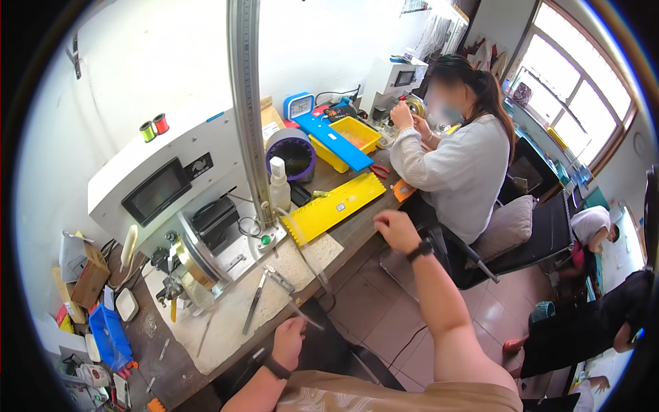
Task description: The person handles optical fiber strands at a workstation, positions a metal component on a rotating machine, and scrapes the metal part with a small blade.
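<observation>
My left hand (287, 342) is closed just off the front edge of the bench. A thin pale blurred strip (309, 316) shows beside its fingers; whether they hold it cannot be made out. Farther right, my right hand (397, 231) is raised with curled fingers, near the right end of a long yellow board (336, 207) with notched ends. Anything inside those fingers is hidden. Between the hands and the machine, tweezers (255, 302) and a metal tool (280, 279) lie on the pale work surface (226, 321). A grey strap (309, 255) hangs over the bench edge.
A white machine (165, 172) with a dark screen and round wheel stands behind the bench, beside a tall metal column (248, 103). A seated co-worker (460, 165) works at the right. A yellow bin (355, 130), blue bin (110, 336) and white bottle (279, 185) stand around.
</observation>
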{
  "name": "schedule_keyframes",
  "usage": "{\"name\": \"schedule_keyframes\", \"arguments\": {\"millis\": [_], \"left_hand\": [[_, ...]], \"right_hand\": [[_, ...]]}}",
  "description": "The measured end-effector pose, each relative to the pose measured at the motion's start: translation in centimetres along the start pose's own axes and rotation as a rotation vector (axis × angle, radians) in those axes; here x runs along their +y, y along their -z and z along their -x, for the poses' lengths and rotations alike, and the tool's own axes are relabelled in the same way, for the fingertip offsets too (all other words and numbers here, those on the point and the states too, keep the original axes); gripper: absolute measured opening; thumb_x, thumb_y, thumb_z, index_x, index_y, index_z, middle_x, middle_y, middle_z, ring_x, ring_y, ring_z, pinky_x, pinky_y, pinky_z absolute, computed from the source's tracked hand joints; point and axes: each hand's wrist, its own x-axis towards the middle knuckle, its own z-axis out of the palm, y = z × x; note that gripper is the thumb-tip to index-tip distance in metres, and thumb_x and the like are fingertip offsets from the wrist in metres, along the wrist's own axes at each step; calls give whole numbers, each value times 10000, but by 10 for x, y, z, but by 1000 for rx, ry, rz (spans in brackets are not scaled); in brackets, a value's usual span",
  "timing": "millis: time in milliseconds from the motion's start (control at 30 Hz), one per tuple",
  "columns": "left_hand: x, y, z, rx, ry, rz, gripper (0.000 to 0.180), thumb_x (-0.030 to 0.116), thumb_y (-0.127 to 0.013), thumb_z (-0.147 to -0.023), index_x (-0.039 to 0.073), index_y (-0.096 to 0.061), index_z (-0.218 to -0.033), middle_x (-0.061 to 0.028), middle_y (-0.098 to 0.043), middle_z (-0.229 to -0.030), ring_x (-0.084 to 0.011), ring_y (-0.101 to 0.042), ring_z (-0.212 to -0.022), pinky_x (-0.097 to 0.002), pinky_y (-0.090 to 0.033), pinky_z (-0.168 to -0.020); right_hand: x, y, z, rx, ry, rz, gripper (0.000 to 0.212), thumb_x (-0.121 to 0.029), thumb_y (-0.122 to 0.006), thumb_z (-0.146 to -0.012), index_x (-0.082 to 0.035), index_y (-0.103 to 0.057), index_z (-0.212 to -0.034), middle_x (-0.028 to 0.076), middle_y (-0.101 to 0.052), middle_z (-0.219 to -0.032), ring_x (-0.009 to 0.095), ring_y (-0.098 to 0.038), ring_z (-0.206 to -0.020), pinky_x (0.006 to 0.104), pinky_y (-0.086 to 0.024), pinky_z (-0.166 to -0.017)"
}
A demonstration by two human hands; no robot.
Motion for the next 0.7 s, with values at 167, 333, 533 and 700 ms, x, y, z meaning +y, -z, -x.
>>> {"name": "schedule_keyframes", "arguments": {"millis": [167,333,533,700], "left_hand": [[2,1,-1,27,71,6,283,287,-593,-1040,50,-718,-1130,-29,-718,-1070,-136,-631,-976,-304,-498,-789],[6,2,0,-87,222,-89,318,278,-585,-1024,11,-703,-1149,-51,-703,-1066,-152,-637,-959,-310,-523,-736],[10,0,0,-82,181,-117,294,267,-533,-1056,46,-712,-1129,-50,-716,-1063,-147,-648,-963,-307,-533,-757],[8,7,-1,-90,169,-58,307,274,-520,-1055,43,-709,-1128,-47,-713,-1054,-145,-654,-946,-302,-528,-738]], "right_hand": [[14,-1,-86,-174,143,386,419,-78,-700,-852,-60,-675,-1270,135,-610,-1378,345,-620,-1219,435,-527,-998],[3,-10,-128,-451,172,614,815,43,-664,-822,-135,-401,-1572,71,-470,-1573,320,-566,-1344,422,-506,-1070],[5,-11,-134,-435,220,627,688,22,-685,-833,-90,-494,-1485,114,-535,-1479,331,-599,-1294,425,-510,-1060],[28,-1,-112,-251,218,486,361,-69,-662,-889,-95,-649,-1249,106,-615,-1279,344,-668,-1103,452,-549,-935]]}}
